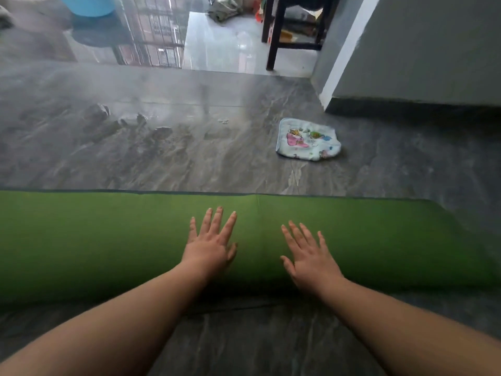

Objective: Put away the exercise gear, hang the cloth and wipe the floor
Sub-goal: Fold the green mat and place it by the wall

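A green exercise mat lies rolled across the grey floor in front of me, reaching from the left edge of the view to the right. My left hand rests flat on top of the roll with fingers spread. My right hand lies flat beside it, also spread, a little nearer to me. Neither hand holds anything. Beyond the roll, to the right, a small pale blue cloth with cartoon prints lies crumpled on the floor.
The glossy grey floor shows dull smudges at mid left. A grey wall corner stands at the right. A dark wooden chair stands at the back, with a crumpled fabric heap nearby and a blue bucket at top left.
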{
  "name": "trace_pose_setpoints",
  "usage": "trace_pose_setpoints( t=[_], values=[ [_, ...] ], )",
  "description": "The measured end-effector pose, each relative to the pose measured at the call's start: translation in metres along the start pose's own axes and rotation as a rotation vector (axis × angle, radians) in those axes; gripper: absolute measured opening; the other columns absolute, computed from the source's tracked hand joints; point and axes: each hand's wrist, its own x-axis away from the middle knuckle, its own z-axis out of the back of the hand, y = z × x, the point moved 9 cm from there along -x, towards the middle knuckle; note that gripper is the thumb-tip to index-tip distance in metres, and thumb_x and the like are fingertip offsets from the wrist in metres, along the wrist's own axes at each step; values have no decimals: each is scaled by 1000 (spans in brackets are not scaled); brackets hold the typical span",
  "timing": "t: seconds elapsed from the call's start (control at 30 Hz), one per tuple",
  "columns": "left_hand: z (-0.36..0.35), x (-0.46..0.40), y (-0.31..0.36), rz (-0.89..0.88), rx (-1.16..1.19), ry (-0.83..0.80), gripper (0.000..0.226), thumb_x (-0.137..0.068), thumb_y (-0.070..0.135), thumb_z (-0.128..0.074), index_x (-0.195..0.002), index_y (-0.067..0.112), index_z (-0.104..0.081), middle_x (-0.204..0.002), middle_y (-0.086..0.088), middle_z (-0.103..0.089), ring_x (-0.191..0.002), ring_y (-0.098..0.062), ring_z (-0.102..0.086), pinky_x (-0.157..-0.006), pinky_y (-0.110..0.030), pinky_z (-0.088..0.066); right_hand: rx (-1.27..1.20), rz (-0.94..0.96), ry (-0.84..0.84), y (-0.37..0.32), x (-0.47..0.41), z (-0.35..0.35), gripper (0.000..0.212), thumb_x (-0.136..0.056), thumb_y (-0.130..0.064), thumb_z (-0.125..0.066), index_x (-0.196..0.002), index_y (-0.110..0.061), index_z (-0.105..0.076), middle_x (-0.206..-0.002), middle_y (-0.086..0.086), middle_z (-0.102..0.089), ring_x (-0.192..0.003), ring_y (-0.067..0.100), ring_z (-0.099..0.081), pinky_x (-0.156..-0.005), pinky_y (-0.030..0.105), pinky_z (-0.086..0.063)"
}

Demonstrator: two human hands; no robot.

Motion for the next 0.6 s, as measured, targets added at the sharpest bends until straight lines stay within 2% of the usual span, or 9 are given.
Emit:
trace_pose_setpoints(
  t=[0.13,0.3,0.43,0.5,0.57,0.6],
  values=[
    [-10,-8,83,-86,-95,-21,69,-97,56,-19,-138,36,33,-157,-3,26,-142,-26,27,-115,-59,7,24,52,-4,70,16,-13,73,-80,-58,6,-140,-29,34,-155,-5,31,-144,17,28,-116,50,15],
    [-7,-43,193,-48,-83,6,70,-97,56,-20,-147,33,23,-160,-5,21,-145,-28,21,-116,-59,5,-59,104,66,140,26,-8,73,-80,-58,6,-140,-28,33,-153,-6,33,-144,17,28,-116,51,15],
    [-24,-63,272,-8,-53,4,71,-97,56,-19,-147,31,24,-158,-6,24,-144,-29,24,-115,-60,6,-143,50,113,217,38,-32,72,-86,-58,0,-147,-29,26,-154,-7,33,-143,16,31,-116,52,15],
    [-41,-65,309,-28,-66,-22,71,-96,57,-18,-146,33,26,-156,-4,29,-142,-29,30,-113,-63,9,-141,-11,153,260,52,-53,72,-91,-56,-12,-154,-27,11,-160,-3,20,-146,17,23,-115,55,9],
    [-54,-70,339,-47,-69,-42,71,-95,58,-19,-146,35,26,-155,-2,31,-140,-28,33,-111,-65,10,-137,-70,133,299,64,-73,71,-93,-53,-27,-155,-22,-13,-164,1,-6,-149,21,0,-112,60,-5],
    [-59,-74,352,-57,-73,-51,71,-95,58,-19,-146,36,26,-155,-2,32,-140,-28,34,-110,-66,10,-139,-96,115,314,66,-79,71,-93,-53,-30,-155,-21,-18,-163,2,-13,-148,22,-8,-111,61,-8]
  ],
)
